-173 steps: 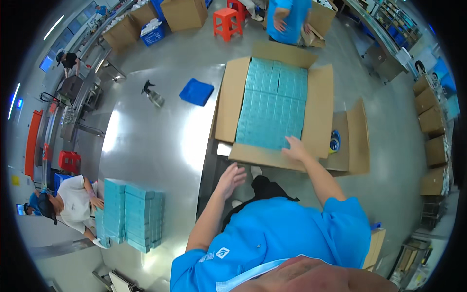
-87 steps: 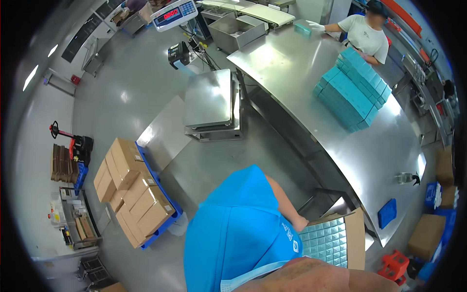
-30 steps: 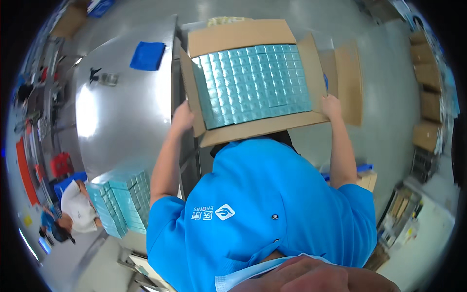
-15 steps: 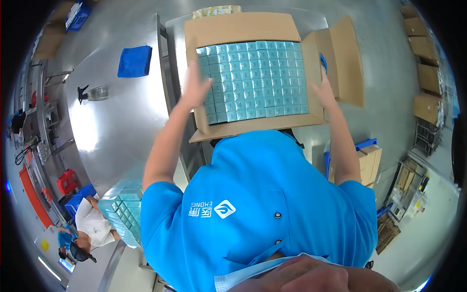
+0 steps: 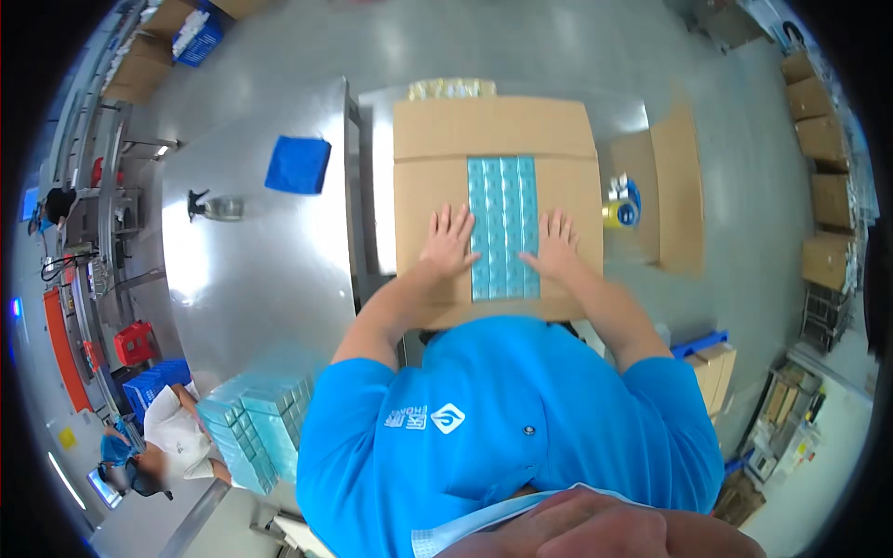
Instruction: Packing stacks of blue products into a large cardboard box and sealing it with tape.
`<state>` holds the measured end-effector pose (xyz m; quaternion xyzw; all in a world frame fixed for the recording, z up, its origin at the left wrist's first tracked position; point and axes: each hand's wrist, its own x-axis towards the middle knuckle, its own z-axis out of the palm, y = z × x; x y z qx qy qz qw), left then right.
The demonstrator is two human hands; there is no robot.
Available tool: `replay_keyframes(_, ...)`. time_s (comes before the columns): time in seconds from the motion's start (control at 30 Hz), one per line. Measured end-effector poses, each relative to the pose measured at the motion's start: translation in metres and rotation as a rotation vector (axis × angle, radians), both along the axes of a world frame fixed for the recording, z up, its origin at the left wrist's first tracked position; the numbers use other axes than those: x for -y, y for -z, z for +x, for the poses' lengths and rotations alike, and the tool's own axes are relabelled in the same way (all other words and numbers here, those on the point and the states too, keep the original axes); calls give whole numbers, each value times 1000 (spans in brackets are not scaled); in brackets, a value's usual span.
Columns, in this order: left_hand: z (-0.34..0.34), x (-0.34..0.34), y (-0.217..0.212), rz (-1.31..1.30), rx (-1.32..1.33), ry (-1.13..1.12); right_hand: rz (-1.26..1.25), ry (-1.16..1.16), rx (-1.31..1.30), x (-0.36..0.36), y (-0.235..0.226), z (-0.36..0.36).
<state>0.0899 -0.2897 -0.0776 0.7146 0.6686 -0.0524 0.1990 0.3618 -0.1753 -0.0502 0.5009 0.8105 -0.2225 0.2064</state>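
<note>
The person is standing over a cardboard carton [image 5: 498, 128], which is sitting directly in front of the body, R of the steel table. Its 2 side flaps are lying folded inward, L flap [image 5: 430, 186] and R flap [image 5: 569, 193], w/ a lengthwise gap btwn them; the far flap is extending away from the body. In the gap, 4 columns of shiny teal boxes [image 5: 502, 228] are showing, packed side by side; the rest are hiding under the cardboard.

L hand [image 5: 448, 244] is lying palm-down on the L flap, fingers spread & pointing away from the body, thumb reaching inward to the gap's edge. R hand [image 5: 560, 249] is mirroring it on the R flap, thumb likewise pointing in. Neither hand is gripping anything; both are just resting flat, w/ the teal strip running btwn them.

Just R of the carton, a blue-&-yellow tape dispenser [image 5: 621, 214] is lying near a 2nd carton's raised flap [image 5: 679, 186]. A yellowish patterned item [image 5: 452, 88] is peeking out past the far flap, mostly hidden.

On the L, the steel table [image 5: 270, 270] is holding a folded blue cloth [image 5: 298, 165], a clear spray bottle w/ black trigger [image 5: 219, 206] lying on its side, & stacked teal boxes [image 5: 256, 423] at the near end. A co-worker in a white tee [image 5: 181, 437] is positioned right beside that stack. At lower R, a few taped cartons [image 5: 714, 372] are sitting by a blue pallet edge [image 5: 699, 344].
</note>
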Motion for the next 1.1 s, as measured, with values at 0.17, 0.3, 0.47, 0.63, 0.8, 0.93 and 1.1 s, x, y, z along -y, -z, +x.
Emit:
replay_keyframes(0.17,-26,-18,-9,-148,189,43,-183,-40,-13,-21,-14,8)
replay_keyframes(0.3,-45,-37,-12,-382,422,99,-360,-259,25,-53,-18,16)
replay_keyframes(0.47,-32,0,-63,-584,782,-75,-736,-297,-302,-57,-45,65)
replay_keyframes(0.63,3,7,-130,-716,335,-215,-83,-305,-319,-36,-59,56)
replay_keyframes(0.8,7,-17,-8,-33,-7,-187,357,-298,-497,-81,18,32)
replay_keyframes(0.93,0,-11,-2,25,3,-227,343,-181,-517,-99,26,21)
replay_keyframes(1.1,-3,-1,9,206,80,-247,761,421,-454,-265,99,6)
